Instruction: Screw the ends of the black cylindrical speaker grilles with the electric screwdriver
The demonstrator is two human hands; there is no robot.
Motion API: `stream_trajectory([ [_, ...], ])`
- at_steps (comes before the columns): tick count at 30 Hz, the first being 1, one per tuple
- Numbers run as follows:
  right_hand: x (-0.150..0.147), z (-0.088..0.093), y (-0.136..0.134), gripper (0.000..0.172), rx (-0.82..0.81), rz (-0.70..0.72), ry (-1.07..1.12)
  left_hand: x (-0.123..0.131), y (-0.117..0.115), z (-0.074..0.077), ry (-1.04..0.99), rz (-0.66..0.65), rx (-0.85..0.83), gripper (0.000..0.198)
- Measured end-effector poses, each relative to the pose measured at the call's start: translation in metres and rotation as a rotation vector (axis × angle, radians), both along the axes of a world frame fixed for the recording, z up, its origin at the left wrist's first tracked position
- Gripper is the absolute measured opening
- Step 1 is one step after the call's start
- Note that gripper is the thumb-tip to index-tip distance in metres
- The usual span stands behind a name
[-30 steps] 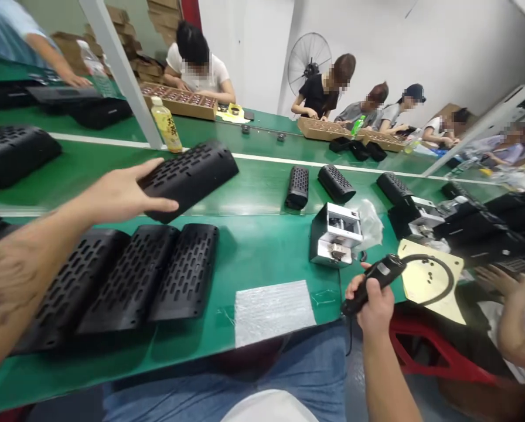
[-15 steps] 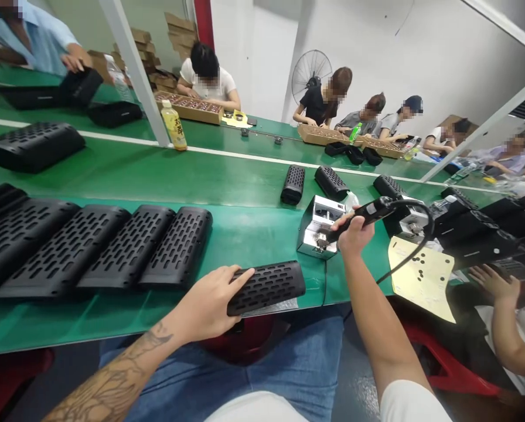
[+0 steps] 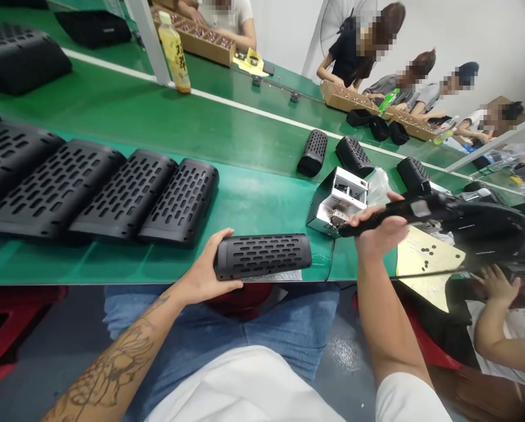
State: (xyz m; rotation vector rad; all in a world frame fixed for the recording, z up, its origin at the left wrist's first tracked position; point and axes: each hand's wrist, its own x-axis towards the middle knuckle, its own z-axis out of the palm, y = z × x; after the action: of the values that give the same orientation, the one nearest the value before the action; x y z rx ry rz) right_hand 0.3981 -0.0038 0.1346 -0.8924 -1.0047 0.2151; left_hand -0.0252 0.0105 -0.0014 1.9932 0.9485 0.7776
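My left hand (image 3: 203,266) is closed round the left end of a black slotted speaker housing (image 3: 265,256) at the table's front edge. Thumb and fingers grip it from above and below, its slotted face turned up. In my right hand (image 3: 381,234) is a black electric screwdriver (image 3: 405,212), held nearly level. The screwdriver's tip end points at the front of a small silver and black screw feeder (image 3: 338,199); whether they touch I cannot tell. A dark cable trails from the screwdriver's rear, blurred.
Several similar black housings (image 3: 183,202) lie in a leaning row at left on the green table (image 3: 254,205). Behind the feeder is a clear plastic bag (image 3: 377,186). Yellow paper with black dots (image 3: 429,258) lies at right, near a co-worker's hands (image 3: 500,287). A drink bottle (image 3: 174,53) stands beyond.
The camera view has shifted. My left hand has turned the housing more level and now grips its end rather than lying over it. My right hand still holds the screwdriver by the feeder.
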Motion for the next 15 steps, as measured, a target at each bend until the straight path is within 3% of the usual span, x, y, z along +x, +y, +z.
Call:
stream_trajectory([
  [4, -0.036, 0.017, -0.050, 0.069, 0.018, 0.291, -0.011, 0.007, -0.001, -0.009, -0.082, -0.008, 0.019, 0.127],
  [7, -0.061, 0.017, -0.073, 0.074, -0.020, 0.357, -0.069, 0.007, -0.001, -0.009, -0.093, -0.006, 0.039, 0.126],
  [15, -0.079, -0.003, -0.064, 0.068, -0.050, 0.393, -0.033, 0.010, -0.001, -0.014, -0.103, 0.035, 0.082, 0.125],
])
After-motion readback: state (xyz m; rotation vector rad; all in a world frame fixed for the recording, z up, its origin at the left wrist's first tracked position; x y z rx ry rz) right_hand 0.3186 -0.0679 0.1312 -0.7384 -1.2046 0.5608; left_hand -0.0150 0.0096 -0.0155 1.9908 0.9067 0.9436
